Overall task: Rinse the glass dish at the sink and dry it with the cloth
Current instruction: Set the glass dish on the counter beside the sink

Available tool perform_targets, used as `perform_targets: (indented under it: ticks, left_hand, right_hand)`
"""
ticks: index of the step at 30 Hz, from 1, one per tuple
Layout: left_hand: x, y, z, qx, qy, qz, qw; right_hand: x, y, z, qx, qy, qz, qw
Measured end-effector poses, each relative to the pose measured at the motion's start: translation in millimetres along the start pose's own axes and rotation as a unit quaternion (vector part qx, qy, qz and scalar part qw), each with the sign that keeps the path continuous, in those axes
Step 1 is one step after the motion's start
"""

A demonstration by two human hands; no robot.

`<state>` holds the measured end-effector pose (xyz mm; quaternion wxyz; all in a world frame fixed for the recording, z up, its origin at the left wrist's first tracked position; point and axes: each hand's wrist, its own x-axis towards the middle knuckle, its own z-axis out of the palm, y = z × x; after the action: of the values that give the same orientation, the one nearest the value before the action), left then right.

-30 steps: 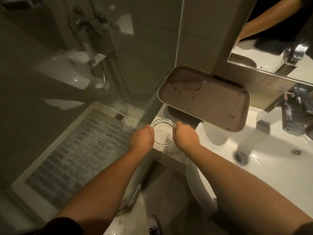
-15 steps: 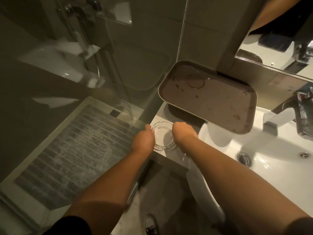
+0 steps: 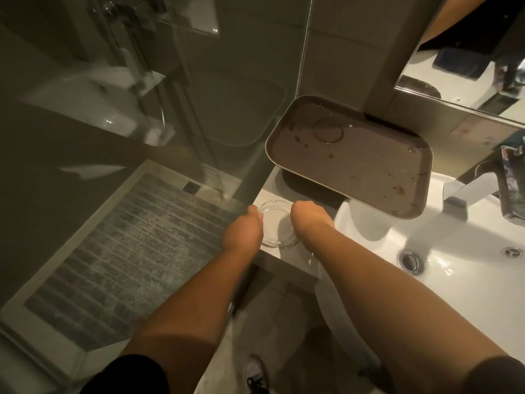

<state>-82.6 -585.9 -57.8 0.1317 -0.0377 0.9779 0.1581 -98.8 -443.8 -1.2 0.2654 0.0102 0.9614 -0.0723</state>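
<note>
glass dish [image 3: 277,224] lowered onto ledge [image 3: 295,255], hands still gripping, no legible writing

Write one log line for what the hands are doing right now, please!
left hand: on glass dish | right hand: on dish | dish: on counter beside sink | tray: wet, dirty

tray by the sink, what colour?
Brown tray with a pale metallic rim, spotted with wet marks; head view.

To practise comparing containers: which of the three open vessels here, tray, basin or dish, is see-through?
The glass dish, held between left hand and right hand. The tray is brown; the basin is white.
</note>
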Motion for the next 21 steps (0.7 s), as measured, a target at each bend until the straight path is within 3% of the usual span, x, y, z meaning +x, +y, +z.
perform_targets:
  ticks: [4, 7, 12, 15, 21]
  left_hand:
    - [-7, 0, -8, -0.033, 0.023, -0.007, 0.999]
    - [-19, 0, -22, -0.026, 0.070, 0.014, 0.997]
    - [-55, 6, -46, -0.005, 0.133, 0.108, 0.985]
    - [-89, 18, -55, 0.053, 0.127, 0.174, 0.975]
    - [-142, 51, -49, 0.163, 0.118, 0.311, 0.929]
  right_hand:
    - [-6, -1, -6, -0.024, 0.011, -0.007, 1.000]
    - [-24, 3, -10, 0.003, 0.063, 0.001, 0.998]
    - [-84, 32, -6, 0.058, 0.217, -0.031, 0.974]
    - [-122, 67, 7, 0.032, 0.252, -0.058, 0.965]
    - [-199, 136, 28, -0.080, 0.283, 0.001, 0.956]
